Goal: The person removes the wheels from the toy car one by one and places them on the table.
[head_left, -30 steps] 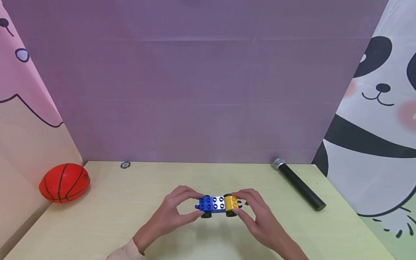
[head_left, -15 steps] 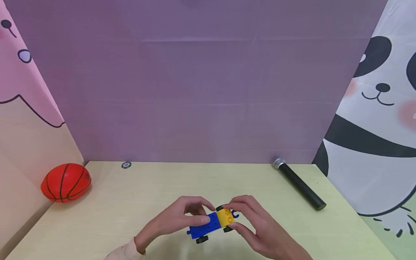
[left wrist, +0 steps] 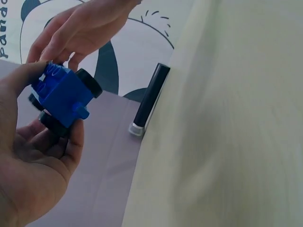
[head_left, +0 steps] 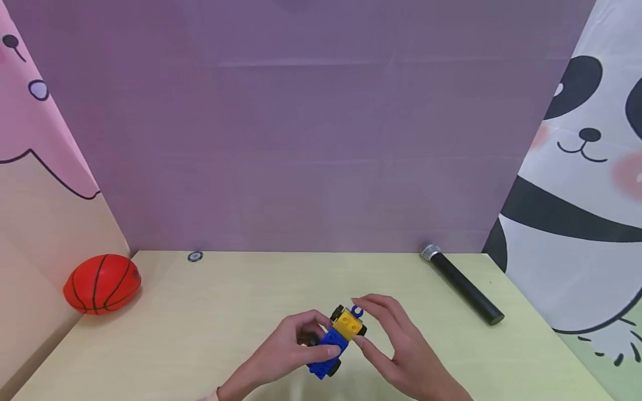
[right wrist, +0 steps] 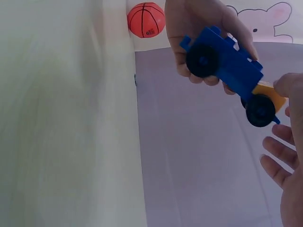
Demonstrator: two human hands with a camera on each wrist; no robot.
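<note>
A blue toy car (head_left: 337, 338) with black wheels and a yellow block (head_left: 348, 323) on its front end is held above the table in the head view. My left hand (head_left: 288, 346) grips its blue body, thumb across the studs and fingers beneath. The car's rear, with a small blue knob (left wrist: 80, 110), faces the left wrist camera. At the yellow end, my right hand (head_left: 398, 348) has its thumb right at the block, and its index fingertip is close by the blue hook (head_left: 357, 311). In the right wrist view its other fingers (right wrist: 279, 151) are spread away from the car.
A red toy basketball (head_left: 102, 284) sits at the table's left edge. Near the back edge lies a small round chip (head_left: 195, 256). A black microphone (head_left: 463, 287) lies at the right. Behind the pale table (head_left: 251, 289) hangs a purple backdrop (head_left: 311, 139).
The car has turned from level to slanted, its yellow end now up and to the right. My left hand has shifted from its rear end onto the body; my right fingers have loosened.
</note>
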